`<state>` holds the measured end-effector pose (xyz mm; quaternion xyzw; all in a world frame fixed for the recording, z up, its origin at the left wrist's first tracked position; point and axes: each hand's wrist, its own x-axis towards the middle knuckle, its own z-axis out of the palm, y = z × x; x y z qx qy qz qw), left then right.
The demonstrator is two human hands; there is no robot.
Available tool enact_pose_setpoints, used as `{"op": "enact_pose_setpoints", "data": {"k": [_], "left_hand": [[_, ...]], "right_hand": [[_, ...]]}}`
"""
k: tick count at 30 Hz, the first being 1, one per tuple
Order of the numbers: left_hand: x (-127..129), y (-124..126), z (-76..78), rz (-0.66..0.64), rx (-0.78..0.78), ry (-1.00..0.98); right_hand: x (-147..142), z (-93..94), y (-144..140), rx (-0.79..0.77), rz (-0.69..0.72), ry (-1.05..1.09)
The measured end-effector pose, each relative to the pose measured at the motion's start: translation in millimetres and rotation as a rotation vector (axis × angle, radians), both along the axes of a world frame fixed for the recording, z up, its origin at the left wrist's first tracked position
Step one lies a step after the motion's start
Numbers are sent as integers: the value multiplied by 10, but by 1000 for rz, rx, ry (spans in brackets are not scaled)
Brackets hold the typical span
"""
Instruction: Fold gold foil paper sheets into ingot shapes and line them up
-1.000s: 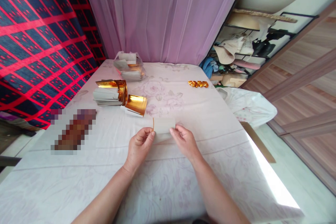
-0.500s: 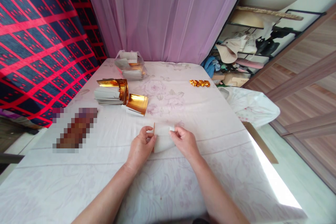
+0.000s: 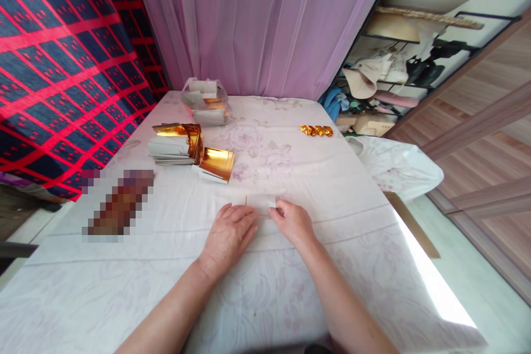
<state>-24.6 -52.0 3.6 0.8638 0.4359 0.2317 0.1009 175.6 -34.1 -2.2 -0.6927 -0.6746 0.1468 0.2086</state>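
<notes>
Left hand (image 3: 230, 235) lies flat, fingers spread, palm down on a small white paper sheet (image 3: 261, 203) on the bench (image 3: 290, 298). Right hand (image 3: 293, 223) pinches the sheet's right edge between thumb and fingertips. A thin gold line shows along the sheet's left edge, so it looks foil-backed, white side up. The step in hand looks like pressing a fold flat.

To do it well:
- keep the right pinch fixed so the edges stay aligned
- press with the left fingertips from the middle outward along the crease
- the cloth underneath is soft, so firm, even pressure matters
- thin foil creases once only, so check alignment before pressing

Paper stack (image 3: 168, 151) with gold foil (image 3: 215, 163) sits well apart, far left; small gold pieces (image 3: 316, 131) far right.
</notes>
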Motion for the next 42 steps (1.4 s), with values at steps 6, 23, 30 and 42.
{"op": "enact_pose_setpoints", "data": {"k": [6,23,30,42], "left_hand": [[21,-14,-156,-111,-86,138],[92,-64,-158,-24,-73,161],[125,-81,-145,12,-66,193],[78,-65,-149,5,-46,162]], "right_hand": [[19,-10,30,-9,-26,-50],[272,11,-342,-156,269,457],[260,-34,-343,259,377,25],[266,-47,-332,246,471,-142]]}}
